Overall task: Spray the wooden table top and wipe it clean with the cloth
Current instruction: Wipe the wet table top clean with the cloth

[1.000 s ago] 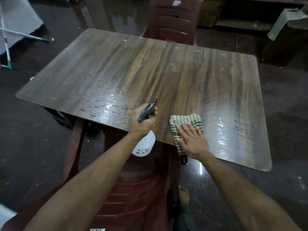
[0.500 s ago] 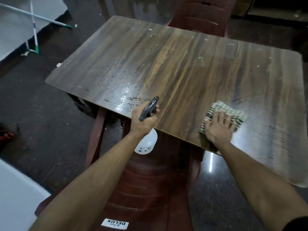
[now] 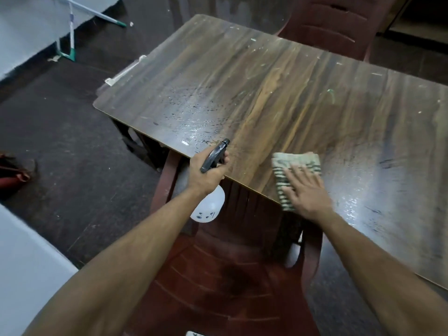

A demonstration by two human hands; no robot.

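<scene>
The wooden table top (image 3: 278, 93) fills the upper middle, streaked brown, with wet droplets near its front left. My left hand (image 3: 208, 174) grips a spray bottle (image 3: 208, 207) by its black trigger head at the table's near edge; the white bottle body hangs below the edge. My right hand (image 3: 308, 192) lies flat, fingers straight, pressing a green-and-white striped cloth (image 3: 283, 166) onto the table near the front edge. Part of the cloth is hidden under the hand.
A maroon plastic chair (image 3: 230, 275) stands directly below me against the table's near edge. A second maroon chair (image 3: 334, 27) sits at the far side. A white-and-green rack (image 3: 70, 32) leans at the upper left. Dark floor surrounds the table.
The view has shifted so the table sits further right. My right hand with the cloth slid right across the near edge, then back left. My left hand keeps its hold on the spray bottle.
</scene>
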